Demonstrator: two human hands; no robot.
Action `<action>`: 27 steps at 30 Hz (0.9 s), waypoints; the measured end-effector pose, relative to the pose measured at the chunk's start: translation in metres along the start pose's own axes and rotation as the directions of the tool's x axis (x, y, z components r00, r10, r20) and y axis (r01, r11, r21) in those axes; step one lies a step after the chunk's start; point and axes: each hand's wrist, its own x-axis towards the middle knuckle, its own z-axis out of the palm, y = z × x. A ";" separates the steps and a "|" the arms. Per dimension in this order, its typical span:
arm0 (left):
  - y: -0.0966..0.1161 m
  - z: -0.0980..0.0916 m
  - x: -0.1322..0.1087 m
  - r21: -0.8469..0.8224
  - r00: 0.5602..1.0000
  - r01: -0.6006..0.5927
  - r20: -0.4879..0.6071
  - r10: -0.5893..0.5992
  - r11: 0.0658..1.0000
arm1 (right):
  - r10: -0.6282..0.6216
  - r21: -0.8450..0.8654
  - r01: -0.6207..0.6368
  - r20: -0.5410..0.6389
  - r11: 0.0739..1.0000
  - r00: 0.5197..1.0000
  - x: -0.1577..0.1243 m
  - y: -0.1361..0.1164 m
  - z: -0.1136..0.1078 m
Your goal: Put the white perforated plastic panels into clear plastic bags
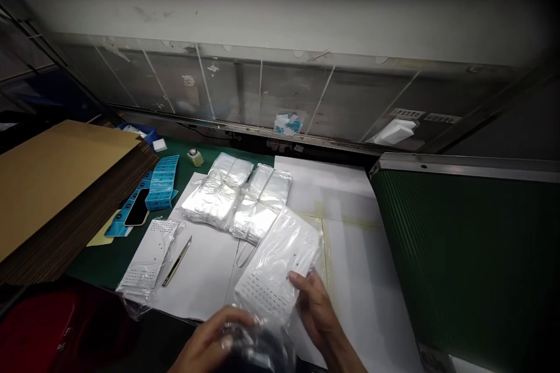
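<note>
Currently, right hand (312,298) is clamping fingers on a bagged dash-marked panel (277,262) over the desk (94,265); left hand (216,335) is blurring, its fingers' closure unclear. Loose film (280,352) could be slipping under a one-sided grip, dropping the panel.

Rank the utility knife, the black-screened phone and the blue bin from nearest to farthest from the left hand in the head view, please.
From the left hand:
1. Utility knife: ahead and left, on white sheeting.
2. Phone: farther left, beyond the knife.
3. Blue bin: back left, beyond the phone.
</note>
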 end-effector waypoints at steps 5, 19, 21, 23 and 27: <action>-0.026 -0.021 0.034 -0.618 0.995 0.102 0.046 -0.093 0.779 | -0.245 -0.523 0.439 0.399 0.730 0.883 -0.002 -0.002 -0.003; -0.112 -0.138 0.113 0.237 0.940 0.141 -0.336 -0.055 0.961 | 0.064 -0.570 -0.020 0.058 0.822 0.996 0.021 0.092 -0.038; -0.116 -0.145 0.118 0.391 0.933 0.137 -0.360 0.014 0.910 | 0.014 -0.581 0.003 0.024 0.814 1.000 0.020 0.074 -0.047; -0.120 -0.147 0.121 0.547 0.906 0.158 -0.411 0.099 0.822 | -0.056 -0.606 0.023 -0.035 0.795 0.998 0.017 0.050 -0.059; -0.125 -0.139 0.125 0.764 0.843 0.208 -0.457 0.284 0.611 | -0.135 -0.669 0.012 -0.132 0.743 0.982 0.004 0.003 -0.085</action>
